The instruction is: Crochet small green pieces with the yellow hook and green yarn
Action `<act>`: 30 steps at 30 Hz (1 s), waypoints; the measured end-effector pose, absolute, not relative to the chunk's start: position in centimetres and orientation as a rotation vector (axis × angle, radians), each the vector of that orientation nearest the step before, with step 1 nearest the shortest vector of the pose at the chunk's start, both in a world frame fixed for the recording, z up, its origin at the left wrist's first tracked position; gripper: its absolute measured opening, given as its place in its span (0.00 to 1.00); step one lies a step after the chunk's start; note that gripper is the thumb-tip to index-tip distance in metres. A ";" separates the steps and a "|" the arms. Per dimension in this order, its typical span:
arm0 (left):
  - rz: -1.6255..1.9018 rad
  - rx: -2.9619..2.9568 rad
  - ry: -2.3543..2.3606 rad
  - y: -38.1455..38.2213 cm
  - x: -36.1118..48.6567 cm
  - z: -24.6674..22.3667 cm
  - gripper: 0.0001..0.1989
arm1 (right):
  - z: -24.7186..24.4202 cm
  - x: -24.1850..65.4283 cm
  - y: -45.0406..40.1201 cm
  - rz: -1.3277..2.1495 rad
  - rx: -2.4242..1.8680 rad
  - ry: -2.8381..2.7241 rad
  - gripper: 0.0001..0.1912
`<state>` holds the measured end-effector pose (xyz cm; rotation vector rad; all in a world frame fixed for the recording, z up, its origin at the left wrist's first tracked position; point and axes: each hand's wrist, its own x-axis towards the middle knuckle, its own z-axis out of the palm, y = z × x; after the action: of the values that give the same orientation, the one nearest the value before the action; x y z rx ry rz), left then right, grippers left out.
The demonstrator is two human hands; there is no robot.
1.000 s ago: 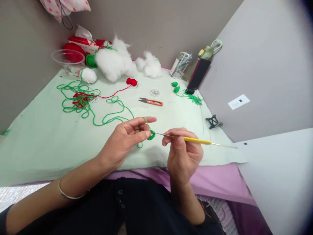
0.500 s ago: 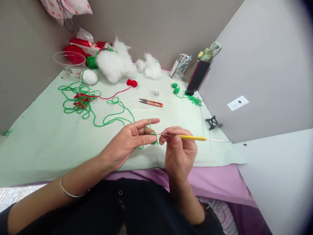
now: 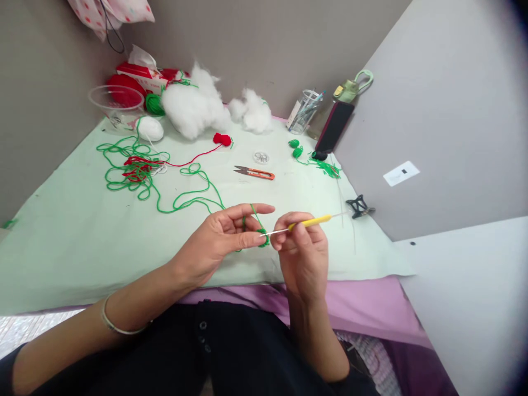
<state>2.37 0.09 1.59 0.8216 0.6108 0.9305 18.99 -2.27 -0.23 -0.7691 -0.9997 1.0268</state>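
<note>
My left hand (image 3: 225, 234) pinches a small green crochet piece (image 3: 264, 240) between thumb and fingers. Green yarn (image 3: 256, 213) loops over its stretched index finger and trails back to the loose strands on the table. In my right hand (image 3: 303, 242) is a crochet hook (image 3: 315, 221) with a yellow handle and thin metal ends, gripped like a pen. Its tip meets the green piece beside my left thumb; whether a loop sits on the hook is too small to tell.
Beyond my hands lie orange thread snips (image 3: 256, 173), a small clear dish (image 3: 260, 158) and a red crocheted piece (image 3: 223, 139). Tangled yarn (image 3: 138, 170) spreads at left. White stuffing (image 3: 193, 107) stands at the back; a phone (image 3: 336, 129) and black stand (image 3: 359, 207) are at right.
The hook has turned, its handle end rising and its tip end dropping slightly. My left index finger and the green piece have shifted a little down and right.
</note>
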 end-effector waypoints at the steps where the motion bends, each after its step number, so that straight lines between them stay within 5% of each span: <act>1: 0.979 0.856 0.634 -0.1 2.5 1.6 0.19 | -0.4 18.8 -2.4 0.951 -0.788 -1.071 0.04; 13: 1.020 0.653 0.666 -0.1 3.1 1.3 0.20 | -1.7 17.7 -2.8 -0.079 -0.948 -1.603 0.21; 19: 1.021 0.578 0.668 0.3 2.9 1.7 0.20 | -0.8 17.6 -2.4 0.406 -0.924 -1.272 0.12; 22: 1.113 0.655 0.684 0.0 3.3 1.8 0.25 | -1.0 17.2 -2.3 0.284 -0.970 -1.370 0.12; 25: 0.995 0.556 0.652 0.1 3.4 1.7 0.19 | -1.3 17.2 -2.2 0.065 -0.981 -1.440 0.14; 30: 1.006 0.579 0.660 0.5 2.8 1.8 0.13 | -0.6 17.7 -2.1 0.534 -0.872 -1.149 0.09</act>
<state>2.81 0.45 1.79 0.5787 0.6596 1.0061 17.71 -2.15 -0.59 -0.8716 -1.1487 0.5339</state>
